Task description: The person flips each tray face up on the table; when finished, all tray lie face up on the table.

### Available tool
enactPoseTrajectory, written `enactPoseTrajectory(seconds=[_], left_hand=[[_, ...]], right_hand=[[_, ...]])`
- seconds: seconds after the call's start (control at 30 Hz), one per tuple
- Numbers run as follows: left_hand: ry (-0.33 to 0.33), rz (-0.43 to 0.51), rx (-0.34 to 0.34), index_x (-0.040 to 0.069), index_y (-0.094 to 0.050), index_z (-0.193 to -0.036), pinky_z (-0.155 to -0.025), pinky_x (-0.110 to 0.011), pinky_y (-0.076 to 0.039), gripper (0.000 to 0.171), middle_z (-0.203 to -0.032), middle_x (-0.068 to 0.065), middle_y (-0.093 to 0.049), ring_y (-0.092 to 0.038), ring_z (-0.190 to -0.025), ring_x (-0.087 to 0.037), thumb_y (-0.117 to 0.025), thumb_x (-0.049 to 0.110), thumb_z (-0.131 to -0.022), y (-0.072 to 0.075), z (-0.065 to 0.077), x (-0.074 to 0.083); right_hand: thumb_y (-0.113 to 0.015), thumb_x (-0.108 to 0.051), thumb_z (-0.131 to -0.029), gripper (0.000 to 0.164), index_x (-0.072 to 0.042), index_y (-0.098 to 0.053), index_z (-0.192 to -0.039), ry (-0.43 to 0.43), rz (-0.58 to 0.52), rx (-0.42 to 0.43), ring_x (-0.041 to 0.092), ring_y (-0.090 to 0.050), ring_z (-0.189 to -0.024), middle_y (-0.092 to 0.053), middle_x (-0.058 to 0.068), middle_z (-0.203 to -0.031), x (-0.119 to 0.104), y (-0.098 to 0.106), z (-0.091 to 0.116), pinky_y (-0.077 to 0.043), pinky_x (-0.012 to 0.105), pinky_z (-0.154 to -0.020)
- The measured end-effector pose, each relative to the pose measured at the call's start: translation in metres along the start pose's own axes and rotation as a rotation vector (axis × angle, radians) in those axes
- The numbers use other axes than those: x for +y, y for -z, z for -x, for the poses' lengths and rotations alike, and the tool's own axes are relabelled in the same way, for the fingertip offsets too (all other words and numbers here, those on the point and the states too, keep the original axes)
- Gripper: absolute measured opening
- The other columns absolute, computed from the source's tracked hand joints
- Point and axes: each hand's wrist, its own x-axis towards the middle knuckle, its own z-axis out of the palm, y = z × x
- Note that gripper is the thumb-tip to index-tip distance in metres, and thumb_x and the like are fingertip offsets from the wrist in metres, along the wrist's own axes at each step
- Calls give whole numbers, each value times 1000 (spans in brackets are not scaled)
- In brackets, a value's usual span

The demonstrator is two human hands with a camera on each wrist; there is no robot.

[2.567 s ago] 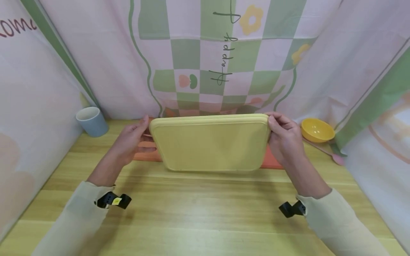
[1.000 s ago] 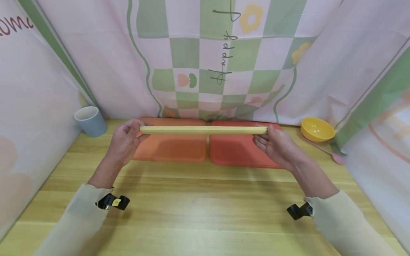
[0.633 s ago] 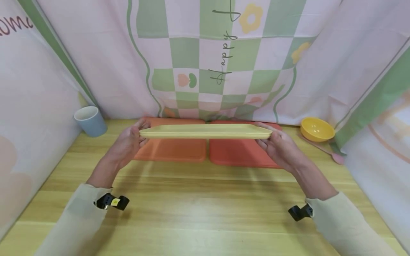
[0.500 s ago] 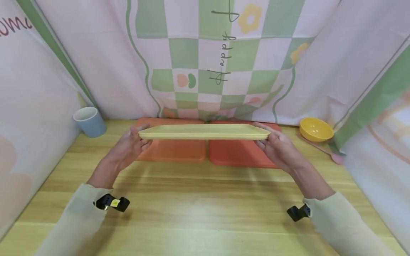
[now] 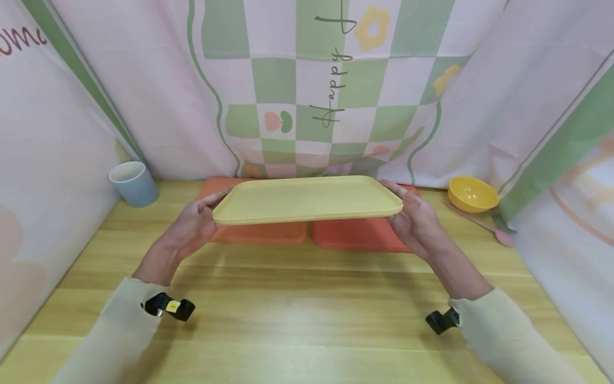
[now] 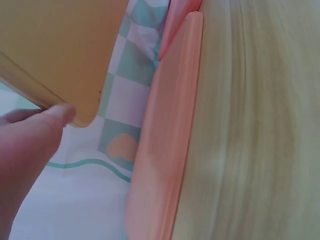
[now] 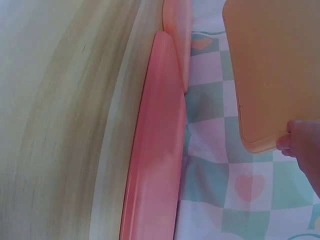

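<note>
A pale yellow rectangular tray (image 5: 309, 198) is held in the air, its upper face showing in the head view and its near edge tipped down. My left hand (image 5: 193, 224) grips its left end, with the thumb on the rim. At the right end, my right hand (image 5: 418, 224) pinches the rim. Both wrist views show the yellow tray's underside (image 6: 65, 45) above the table. Beneath it lie an orange tray (image 5: 268, 233) on the left and a red tray (image 5: 360, 234) on the right, side by side and partly hidden by the yellow one.
A blue cup (image 5: 134, 184) stands at the back left of the wooden table (image 5: 297, 320). To the back right are a yellow bowl (image 5: 473, 194) and a pink spoon (image 5: 502, 237). A checked curtain (image 5: 318, 106) hangs behind the trays.
The yellow tray has turned from steeply tilted, through edge-on, to showing its upper face. Its near edge has come down slightly in the last half second. Both hands keep hold of it.
</note>
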Motion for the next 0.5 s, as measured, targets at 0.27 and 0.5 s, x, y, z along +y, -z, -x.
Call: enactPoseTrajectory(seconds=[0.27, 0.5], left_hand=[[69, 9, 76, -10, -7, -158, -112, -27, -35, 86, -167, -20, -8, -19, -150, -26, -61, 28, -103, 4, 7, -2], [160, -73, 300, -10, -19, -156, -83, -17, -53, 63, -161, -25, -25, -59, -116, -11, -53, 10, -107, 1, 0, -7]], right_hand=[[-46, -11, -108, 28, 3, -56, -131, -66, -47, 41, 18, -60, -119, -48, 14, -147, 0, 3, 3, -52, 26, -96], [-51, -6, -106, 68, 7, -9, -159, -220, 152, 138, 17, -37, -141, -26, 20, -162, 4, 1, 0, -50, 19, -94]])
